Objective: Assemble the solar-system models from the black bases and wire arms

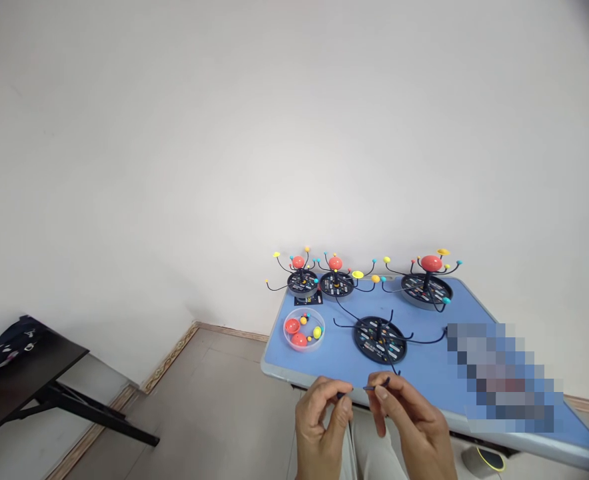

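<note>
Over the table's front edge, my left hand [320, 420] pinches a small dark piece [341, 395], mostly hidden by the fingers. Close beside it, my right hand [409, 417] grips a short black rod [376, 386] between thumb and fingers, its tip pointing toward the left hand. Just beyond my hands lies a round black solar system model base [369, 350] with several bare curved arms and no balls on them. Left of that base, a clear round container [323, 337] holds red half-shells [298, 339] and several small coloured balls [317, 331].
Three assembled models with red centre balls [298, 262] [335, 263] [431, 263] stand along the blue table's [424, 363] back edge. A pixelated area covers the table's right side. A black table [49, 360] with a dark bag is at far left; a bin [482, 460] sits below right.
</note>
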`<action>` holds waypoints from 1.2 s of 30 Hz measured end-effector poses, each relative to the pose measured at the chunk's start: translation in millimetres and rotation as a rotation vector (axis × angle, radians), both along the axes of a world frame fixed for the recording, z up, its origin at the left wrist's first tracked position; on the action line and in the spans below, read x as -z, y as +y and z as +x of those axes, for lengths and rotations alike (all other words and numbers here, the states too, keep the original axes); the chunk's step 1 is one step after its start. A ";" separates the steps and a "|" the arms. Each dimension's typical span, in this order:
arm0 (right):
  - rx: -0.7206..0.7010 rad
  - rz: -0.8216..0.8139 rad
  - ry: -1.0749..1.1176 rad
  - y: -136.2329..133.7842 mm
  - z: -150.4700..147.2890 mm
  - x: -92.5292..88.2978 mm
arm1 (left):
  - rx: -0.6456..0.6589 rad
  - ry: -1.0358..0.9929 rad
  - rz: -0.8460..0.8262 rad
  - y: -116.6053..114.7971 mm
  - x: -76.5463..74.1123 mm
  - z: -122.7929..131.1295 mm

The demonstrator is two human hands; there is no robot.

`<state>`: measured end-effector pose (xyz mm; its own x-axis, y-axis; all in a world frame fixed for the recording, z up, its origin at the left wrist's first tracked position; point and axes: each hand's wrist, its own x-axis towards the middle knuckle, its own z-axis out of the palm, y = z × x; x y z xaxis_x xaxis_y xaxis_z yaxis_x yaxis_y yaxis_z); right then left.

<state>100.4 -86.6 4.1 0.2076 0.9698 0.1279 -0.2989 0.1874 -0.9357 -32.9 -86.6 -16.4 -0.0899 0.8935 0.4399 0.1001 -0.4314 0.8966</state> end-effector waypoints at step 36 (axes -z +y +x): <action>-0.126 -0.048 0.000 3.6 7.8 9.8 | 0.045 -0.266 -0.170 4.5 0.2 3.9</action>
<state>108.2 -82.9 -5.7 0.0842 0.9932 0.0805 -0.3170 0.1033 -0.9428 -29.0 -82.2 -16.6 -0.1402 0.9578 0.2508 -0.1632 -0.2722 0.9483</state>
